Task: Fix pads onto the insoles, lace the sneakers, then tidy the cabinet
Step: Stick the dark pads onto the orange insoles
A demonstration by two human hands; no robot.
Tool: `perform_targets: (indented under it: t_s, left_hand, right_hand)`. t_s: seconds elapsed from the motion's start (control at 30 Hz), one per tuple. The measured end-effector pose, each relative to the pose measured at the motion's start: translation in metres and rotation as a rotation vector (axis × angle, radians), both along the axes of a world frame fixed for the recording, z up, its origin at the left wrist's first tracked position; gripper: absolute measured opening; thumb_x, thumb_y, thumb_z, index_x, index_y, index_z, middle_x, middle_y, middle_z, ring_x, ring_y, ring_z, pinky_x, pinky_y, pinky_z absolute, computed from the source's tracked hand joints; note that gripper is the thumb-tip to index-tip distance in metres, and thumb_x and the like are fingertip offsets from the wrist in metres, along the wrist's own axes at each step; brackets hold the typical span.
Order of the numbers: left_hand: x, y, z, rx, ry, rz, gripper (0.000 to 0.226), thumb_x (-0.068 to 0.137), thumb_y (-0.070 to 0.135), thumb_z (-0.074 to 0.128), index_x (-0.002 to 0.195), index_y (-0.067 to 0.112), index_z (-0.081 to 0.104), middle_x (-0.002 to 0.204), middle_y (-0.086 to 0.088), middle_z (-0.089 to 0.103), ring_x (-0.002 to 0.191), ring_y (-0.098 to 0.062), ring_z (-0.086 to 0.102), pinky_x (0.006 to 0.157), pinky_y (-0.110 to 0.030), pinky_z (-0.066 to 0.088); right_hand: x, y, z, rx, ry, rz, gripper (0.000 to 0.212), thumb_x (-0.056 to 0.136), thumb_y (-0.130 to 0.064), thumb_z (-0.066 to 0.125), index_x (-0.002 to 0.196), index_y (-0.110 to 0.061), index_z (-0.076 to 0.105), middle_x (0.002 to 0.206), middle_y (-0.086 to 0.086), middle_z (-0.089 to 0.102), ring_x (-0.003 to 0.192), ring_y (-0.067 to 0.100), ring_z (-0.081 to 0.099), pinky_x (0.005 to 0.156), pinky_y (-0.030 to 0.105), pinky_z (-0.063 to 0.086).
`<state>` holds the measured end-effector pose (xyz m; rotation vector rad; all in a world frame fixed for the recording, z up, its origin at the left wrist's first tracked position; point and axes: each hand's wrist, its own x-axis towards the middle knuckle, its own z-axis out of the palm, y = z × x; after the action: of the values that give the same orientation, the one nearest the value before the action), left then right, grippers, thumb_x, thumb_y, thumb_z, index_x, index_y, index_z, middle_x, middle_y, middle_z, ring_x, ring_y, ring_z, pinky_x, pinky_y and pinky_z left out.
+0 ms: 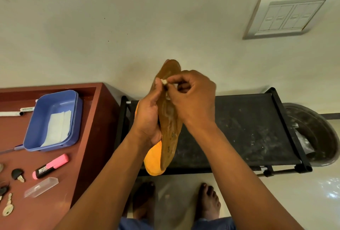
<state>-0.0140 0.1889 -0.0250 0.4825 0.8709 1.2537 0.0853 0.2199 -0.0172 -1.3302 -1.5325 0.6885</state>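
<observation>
Insole point(170, 117): brown upper face, orange underside, held upright in the air above the black rack point(244, 128), toe end up near the wall. Left hand point(147, 119): curled round the insole's left edge, thumb raised beside a small whitish pad point(164, 82). Right hand point(191, 99): fingers bent, fingertips pinching that pad against the insole's upper part; whether it has stuck yet cannot be told. Blue tray point(53, 119) on the red-brown cabinet point(88, 137): holds white sheets point(57, 128), probably more pads. Nearby: pink highlighter point(50, 166), keys point(8, 205). Risks: the unsupported insole may flex under pressure, seating the pad crooked or creased; a loose pinch could drop it onto the dusty rack and spoil the adhesive.
</observation>
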Motion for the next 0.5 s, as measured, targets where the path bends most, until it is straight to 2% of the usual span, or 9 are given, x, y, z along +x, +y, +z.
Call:
perform_targets:
  t_s: [0.07,0.13,0.23,0.3,0.37,0.43,0.5]
  left_hand:
    - [0.005,-0.001,-0.002,0.012,0.006,-0.06,0.057,0.109,0.05,0.037,0.149,0.012,0.052,0.141,-0.017,0.062,0.131,-0.032,0.06,0.105,-0.045,0.051]
    - [0.008,-0.001,-0.003,0.001,0.021,-0.092,0.056,0.108,0.05,0.037,0.149,0.014,0.052,0.139,-0.016,0.064,0.124,-0.03,0.065,0.098,-0.044,0.057]
    - [0.006,-0.001,0.001,-0.019,0.022,-0.074,0.058,0.108,0.052,0.035,0.145,0.012,0.056,0.133,-0.016,0.068,0.114,-0.029,0.07,0.084,-0.04,0.061]
    - [0.001,0.0,0.001,-0.037,0.028,-0.031,0.062,0.108,0.054,0.033,0.142,0.01,0.059,0.129,-0.017,0.07,0.116,-0.03,0.07,0.088,-0.041,0.061]
    - [-0.001,0.0,0.0,-0.043,0.032,-0.004,0.063,0.108,0.056,0.032,0.139,0.009,0.061,0.129,-0.018,0.07,0.121,-0.032,0.067,0.1,-0.045,0.055]
    - [0.002,-0.001,0.001,-0.041,0.024,-0.015,0.062,0.108,0.055,0.033,0.14,0.01,0.061,0.132,-0.018,0.068,0.125,-0.033,0.065,0.107,-0.048,0.05]
    - [0.006,-0.002,0.003,-0.051,0.014,-0.061,0.061,0.108,0.054,0.033,0.142,0.01,0.059,0.133,-0.018,0.068,0.124,-0.033,0.065,0.103,-0.048,0.055]
  right_hand:
    - [0.006,0.004,0.0,0.064,0.047,-0.103,0.007,0.087,-0.019,0.08,0.092,-0.024,0.079,0.09,-0.01,0.073,0.081,0.003,0.069,0.075,0.023,0.06]
    - [0.015,0.007,0.002,0.067,0.107,-0.14,0.007,0.088,-0.018,0.08,0.093,-0.024,0.079,0.09,-0.011,0.074,0.081,0.002,0.07,0.076,0.022,0.06]
    - [0.02,0.01,0.007,-0.07,0.081,0.001,0.008,0.086,-0.019,0.081,0.09,-0.026,0.08,0.088,-0.015,0.075,0.08,0.0,0.07,0.075,0.02,0.06]
    - [0.018,0.009,0.007,-0.171,0.047,0.144,0.01,0.085,-0.018,0.082,0.089,-0.027,0.081,0.085,-0.016,0.076,0.079,0.0,0.071,0.076,0.021,0.061]
    - [0.012,0.007,0.006,-0.174,0.026,0.168,0.009,0.085,-0.019,0.082,0.089,-0.027,0.081,0.085,-0.016,0.076,0.08,0.0,0.071,0.076,0.02,0.061]
    - [0.009,0.005,0.004,-0.107,0.052,0.073,0.007,0.085,-0.02,0.082,0.089,-0.026,0.081,0.084,-0.017,0.075,0.079,-0.001,0.07,0.074,0.018,0.06]
    - [0.012,0.006,0.004,-0.052,0.117,-0.062,0.004,0.086,-0.021,0.082,0.088,-0.024,0.081,0.082,-0.016,0.074,0.077,0.001,0.07,0.074,0.022,0.06]
